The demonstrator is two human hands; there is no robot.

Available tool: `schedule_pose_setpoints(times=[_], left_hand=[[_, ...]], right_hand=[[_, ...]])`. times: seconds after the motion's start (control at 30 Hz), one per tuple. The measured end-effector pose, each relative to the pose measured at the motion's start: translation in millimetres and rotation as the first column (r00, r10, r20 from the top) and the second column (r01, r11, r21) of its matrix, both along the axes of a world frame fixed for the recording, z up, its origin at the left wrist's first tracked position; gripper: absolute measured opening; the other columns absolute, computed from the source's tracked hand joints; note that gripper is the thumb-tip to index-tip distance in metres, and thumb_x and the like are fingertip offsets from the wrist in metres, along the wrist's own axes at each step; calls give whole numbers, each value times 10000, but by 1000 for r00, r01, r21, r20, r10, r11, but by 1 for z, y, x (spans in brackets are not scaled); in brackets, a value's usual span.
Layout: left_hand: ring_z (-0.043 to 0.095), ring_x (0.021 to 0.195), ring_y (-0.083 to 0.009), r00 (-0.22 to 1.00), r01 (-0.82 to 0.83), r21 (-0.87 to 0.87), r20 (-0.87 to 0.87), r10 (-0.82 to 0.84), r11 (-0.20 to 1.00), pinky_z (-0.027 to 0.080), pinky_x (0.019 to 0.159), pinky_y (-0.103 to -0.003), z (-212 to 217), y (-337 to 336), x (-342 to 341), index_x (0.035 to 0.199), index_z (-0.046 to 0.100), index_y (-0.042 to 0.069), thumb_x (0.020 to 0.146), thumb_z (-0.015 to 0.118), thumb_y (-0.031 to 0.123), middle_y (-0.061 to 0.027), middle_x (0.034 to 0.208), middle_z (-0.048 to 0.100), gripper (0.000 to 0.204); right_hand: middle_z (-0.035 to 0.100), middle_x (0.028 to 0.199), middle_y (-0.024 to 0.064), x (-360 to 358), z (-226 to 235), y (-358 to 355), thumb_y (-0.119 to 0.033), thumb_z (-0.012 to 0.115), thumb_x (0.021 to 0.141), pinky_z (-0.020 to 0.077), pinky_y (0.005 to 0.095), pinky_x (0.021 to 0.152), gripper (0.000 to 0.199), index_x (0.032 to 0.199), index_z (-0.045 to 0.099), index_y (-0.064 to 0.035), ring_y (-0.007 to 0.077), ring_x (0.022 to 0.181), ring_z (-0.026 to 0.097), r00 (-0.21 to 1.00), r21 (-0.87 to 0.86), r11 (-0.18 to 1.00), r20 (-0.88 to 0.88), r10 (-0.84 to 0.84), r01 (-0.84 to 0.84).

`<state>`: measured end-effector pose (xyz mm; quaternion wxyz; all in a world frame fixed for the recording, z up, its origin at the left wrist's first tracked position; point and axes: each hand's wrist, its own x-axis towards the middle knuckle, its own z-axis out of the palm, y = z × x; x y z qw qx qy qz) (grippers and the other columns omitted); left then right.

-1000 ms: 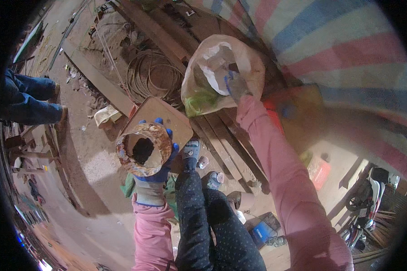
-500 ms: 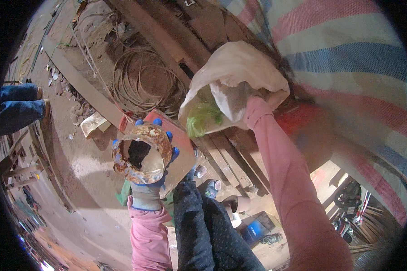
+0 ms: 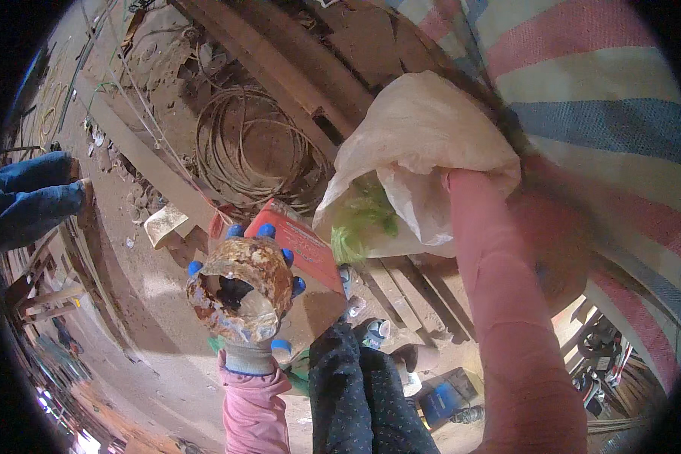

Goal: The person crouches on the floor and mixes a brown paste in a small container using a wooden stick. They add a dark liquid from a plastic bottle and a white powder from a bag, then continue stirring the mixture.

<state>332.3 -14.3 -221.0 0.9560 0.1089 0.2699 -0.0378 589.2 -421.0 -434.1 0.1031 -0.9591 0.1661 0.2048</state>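
Note:
My left hand (image 3: pixel 280 261), in a blue-fingered glove with a pale cuff, is closed round a rusty round metal can (image 3: pixel 242 291). The can's open mouth faces me; its rim is ragged and flaking, with a pale patch and a dark hollow inside. My right forearm (image 3: pixel 499 295), in a pink sleeve, reaches into an open white sack (image 3: pixel 431 129) on the right. The sack hides that hand and whatever it touches. Green plastic (image 3: pixel 359 227) shows at the sack's mouth, beside a fold of white lining.
A red and tan box (image 3: pixel 299 246) lies behind the can. Beyond it are a wire coil (image 3: pixel 253 144) and rusty steel beams (image 3: pixel 295 72). Striped tarpaulin (image 3: pixel 598 129) covers the right side. A person's legs in jeans (image 3: pixel 38 185) show at left, and a blue package (image 3: pixel 440 405) lies low down.
My right arm has gone deeper into the sack, whose mouth has sagged over the sleeve. The can remains in my left hand, tilted slightly differently. The whole view has shifted a little.

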Motion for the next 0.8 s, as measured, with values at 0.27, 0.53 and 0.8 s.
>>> schedule_pose_setpoints(times=[0.27, 0.53, 0.8], left_hand=[[491, 1326, -545, 994, -100, -204, 20, 106, 974, 493, 931, -745, -7, 7, -1, 1598, 340, 152, 985, 406, 696, -263, 1584, 379, 822], [478, 1320, -501, 995, -24, -110, 90, 34, 994, 489, 965, -728, 1, 19, 10, 1586, 366, 166, 1011, 437, 657, -229, 1577, 397, 759], [465, 1334, -515, 994, -35, -193, 98, 54, 981, 479, 973, -737, -1, 15, 9, 1590, 358, 174, 1013, 425, 655, -230, 1615, 340, 754]], right_hand=[[616, 1313, 168, 6, 1, -16, -241, 504, 1040, 448, 417, 1025, 369, 1348, 588, -56, 335, 1175, 589, 999, 1, 1000, -23, -23, 24], [619, 1295, 161, 6, 1, -26, -237, 502, 1041, 454, 415, 1007, 359, 1342, 589, -61, 326, 1155, 592, 998, 2, 998, -35, -55, 55], [622, 1277, 154, 9, -7, -26, -233, 500, 1043, 459, 413, 989, 349, 1336, 591, -67, 318, 1134, 595, 997, 10, 997, -32, -75, 75]])
